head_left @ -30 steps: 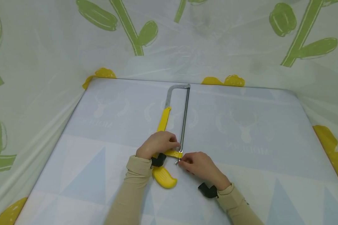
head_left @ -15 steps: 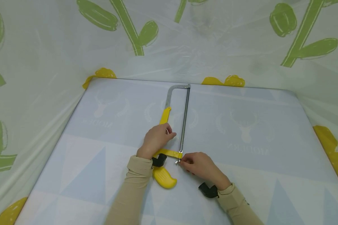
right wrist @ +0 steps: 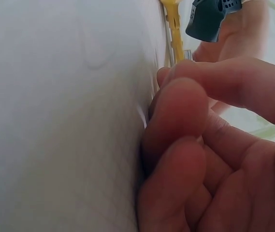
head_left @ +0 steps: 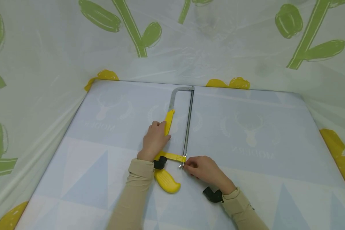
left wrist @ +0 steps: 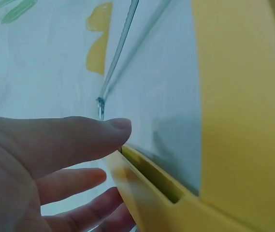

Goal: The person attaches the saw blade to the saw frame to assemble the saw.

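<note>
A hacksaw (head_left: 169, 119) with a yellow and silver frame lies flat on the table, its handle (head_left: 166, 181) toward me. Its blade (head_left: 188, 124) runs along the right side. The left hand (head_left: 154, 139) holds the yellow back of the frame, thumb on one side and fingers on the other; in the left wrist view the thumb (left wrist: 98, 135) lies over the slotted frame (left wrist: 151, 176). At the blade's near end the right hand (head_left: 205, 167) pinches the small metal wing nut (head_left: 180, 166) between thumb and forefinger. In the right wrist view the fingers (right wrist: 178, 116) hide the nut.
A pale patterned cloth (head_left: 253, 127) covers the table. White sheeting with green and yellow plant prints (head_left: 212, 48) hangs behind it and at the sides. Black wrist devices sit on the left wrist (head_left: 160, 162) and the right wrist (head_left: 212, 195).
The left hand has moved from beside the blade's near end, away and to the left, onto the yellow back of the frame. The right hand stays at the wing nut; the hacksaw lies still.
</note>
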`<state>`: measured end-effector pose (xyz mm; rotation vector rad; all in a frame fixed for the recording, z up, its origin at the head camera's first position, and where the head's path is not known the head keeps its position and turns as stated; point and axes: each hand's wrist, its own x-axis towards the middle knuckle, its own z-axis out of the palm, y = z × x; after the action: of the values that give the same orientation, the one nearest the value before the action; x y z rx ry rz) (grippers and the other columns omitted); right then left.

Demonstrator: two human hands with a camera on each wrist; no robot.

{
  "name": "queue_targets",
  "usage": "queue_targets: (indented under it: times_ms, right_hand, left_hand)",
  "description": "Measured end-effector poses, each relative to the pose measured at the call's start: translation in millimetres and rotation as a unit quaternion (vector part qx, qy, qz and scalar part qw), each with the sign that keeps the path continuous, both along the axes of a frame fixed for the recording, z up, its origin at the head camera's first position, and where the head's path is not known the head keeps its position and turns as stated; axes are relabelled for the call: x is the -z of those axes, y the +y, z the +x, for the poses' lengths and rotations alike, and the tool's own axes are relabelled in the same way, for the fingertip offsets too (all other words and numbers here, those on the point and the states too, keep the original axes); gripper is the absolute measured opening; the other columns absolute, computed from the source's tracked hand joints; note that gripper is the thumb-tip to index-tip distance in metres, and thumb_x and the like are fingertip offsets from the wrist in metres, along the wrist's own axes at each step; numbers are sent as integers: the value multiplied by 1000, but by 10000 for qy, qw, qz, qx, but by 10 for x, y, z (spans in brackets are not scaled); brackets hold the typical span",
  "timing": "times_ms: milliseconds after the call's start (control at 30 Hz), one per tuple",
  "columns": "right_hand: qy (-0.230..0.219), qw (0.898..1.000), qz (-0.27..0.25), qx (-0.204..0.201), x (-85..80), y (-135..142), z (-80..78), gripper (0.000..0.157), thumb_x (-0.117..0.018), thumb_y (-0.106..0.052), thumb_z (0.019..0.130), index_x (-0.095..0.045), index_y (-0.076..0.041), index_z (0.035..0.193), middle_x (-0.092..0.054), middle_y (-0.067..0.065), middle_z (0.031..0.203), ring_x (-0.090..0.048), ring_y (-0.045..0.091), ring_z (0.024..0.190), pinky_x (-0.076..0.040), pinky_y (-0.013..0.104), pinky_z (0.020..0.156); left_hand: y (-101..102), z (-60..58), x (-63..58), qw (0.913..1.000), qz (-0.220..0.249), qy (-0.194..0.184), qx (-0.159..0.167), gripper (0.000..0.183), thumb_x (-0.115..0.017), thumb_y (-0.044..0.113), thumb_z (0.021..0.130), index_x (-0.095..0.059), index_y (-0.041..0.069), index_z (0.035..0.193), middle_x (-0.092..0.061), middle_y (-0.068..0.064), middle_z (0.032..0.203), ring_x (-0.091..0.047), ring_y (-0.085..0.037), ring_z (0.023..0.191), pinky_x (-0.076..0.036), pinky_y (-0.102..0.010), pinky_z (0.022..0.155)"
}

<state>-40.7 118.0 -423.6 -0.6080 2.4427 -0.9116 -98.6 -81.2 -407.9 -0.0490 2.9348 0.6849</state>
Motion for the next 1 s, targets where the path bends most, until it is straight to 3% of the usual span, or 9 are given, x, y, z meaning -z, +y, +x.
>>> queue_targets:
  times_ms: [333, 733, 1000]
  right_hand:
    - [93, 9999, -80, 9, 41, 27, 2, 11, -59, -33, 84, -63, -23, 82, -47, -12, 50, -43, 5, 42, -35, 22, 46]
    - [191, 9997, -120, 63, 68, 33, -7, 17, -60, -38, 83, -57, -24, 74, -44, -12, 48, -41, 5, 41, -32, 21, 44]
    - [188, 9998, -95, 22, 65, 26, 5, 24, -55, -47, 83, -60, -26, 73, -44, -12, 46, -41, 5, 41, -33, 22, 45]
  left_hand:
    - [-44, -16, -6, 9995, -236, -123, 142, 48, -63, 23, 82, -50, 8, 126, -47, -12, 112, -48, -23, 91, -47, -35, 66]
    - [-68, -9, -27, 9983, -506, -25, 285, 42, -63, 23, 81, -56, 7, 119, -48, -11, 105, -49, -21, 80, -42, -30, 52]
    - [-60, -15, -25, 9979, -573, -45, 312, 40, -63, 22, 80, -57, 7, 116, -47, -11, 102, -48, -21, 76, -41, -29, 51]
